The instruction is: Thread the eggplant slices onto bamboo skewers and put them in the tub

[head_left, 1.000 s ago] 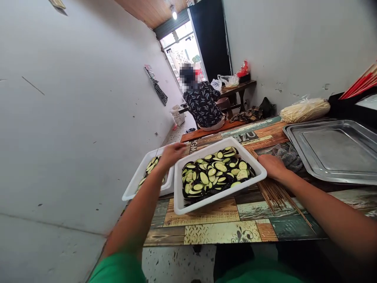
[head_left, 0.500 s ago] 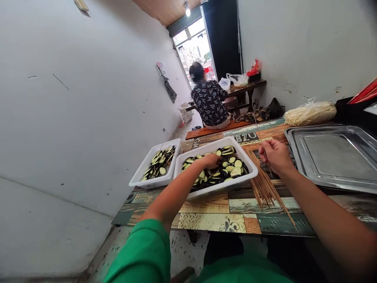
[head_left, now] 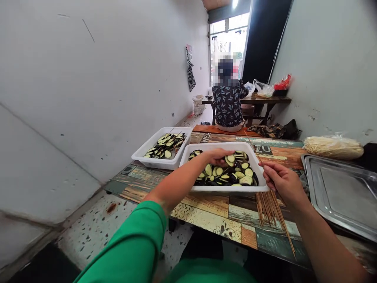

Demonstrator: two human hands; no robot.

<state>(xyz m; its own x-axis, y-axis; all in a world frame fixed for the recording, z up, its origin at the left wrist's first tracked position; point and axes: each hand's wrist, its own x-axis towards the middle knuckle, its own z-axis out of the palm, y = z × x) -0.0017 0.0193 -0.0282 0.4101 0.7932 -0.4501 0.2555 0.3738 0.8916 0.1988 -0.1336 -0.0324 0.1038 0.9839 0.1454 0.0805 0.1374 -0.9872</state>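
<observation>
My left hand (head_left: pixel 218 156) is just above the near white tub, its fingers closed round one or more eggplant slices (head_left: pixel 230 159). More eggplant slices (head_left: pixel 246 180), green-white with dark skin, lie heaped in this white tub (head_left: pixel 229 189). At the tub's right side, my right hand (head_left: pixel 281 180) pinches a thin wooden skewer (head_left: pixel 252 144), which slants up and left over the rim. A loose bundle of skewers (head_left: pixel 269 210) lies on the table below that hand, partly hidden by it. On the left, a second white tub (head_left: pixel 153 162) holds eggplant slices with skewers in them.
Stacked metal trays (head_left: pixel 344 200) lie at the right of the patterned table (head_left: pixel 206 212). Behind them is a bag of pale noodle-like strands (head_left: pixel 332 146). A person (head_left: pixel 228 104) sits on a bench (head_left: pixel 203 129) further off, facing another table (head_left: pixel 277 100).
My left hand has come up out of the heap with eggplant in it. My right hand has brought the skewer closer to the tub. The camera view has turned and levelled.
</observation>
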